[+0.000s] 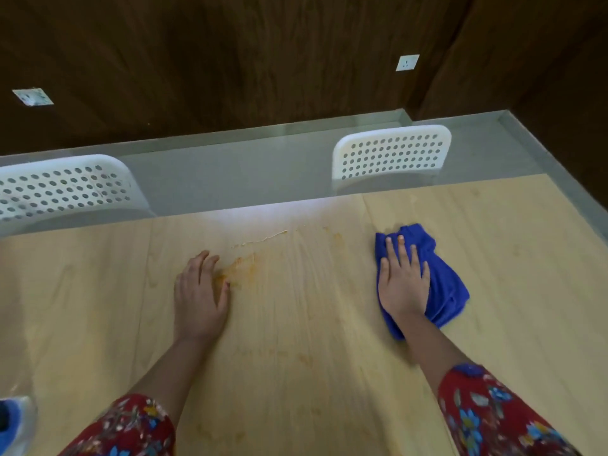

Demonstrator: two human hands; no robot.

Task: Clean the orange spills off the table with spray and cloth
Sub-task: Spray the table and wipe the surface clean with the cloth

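Blurry blue-white thing [14, 419] at 8 o'clock, cut off by the frame. Left hand [200, 292] lies flat on the table [296, 390], fingers loose, fingertips at the orange spill [241, 266] near center. At 3 o'clock, right hand [403, 286] presses straight fingers on the blue cloth [445, 284]. Bare wood all round. White chairs [391, 156] at the far edge, dark wall [230, 60] behind.

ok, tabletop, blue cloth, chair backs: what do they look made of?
Tabletop: pale wood-grain laminate or veneer, smooth and semi-gloss; even grain lines, with glare at the far edge. Blue cloth: soft, fuzzy, bunches in folds; probably microfibre. Chair backs: white, moulded, with rows of round holes; likely plastic, though painted metal is possible.
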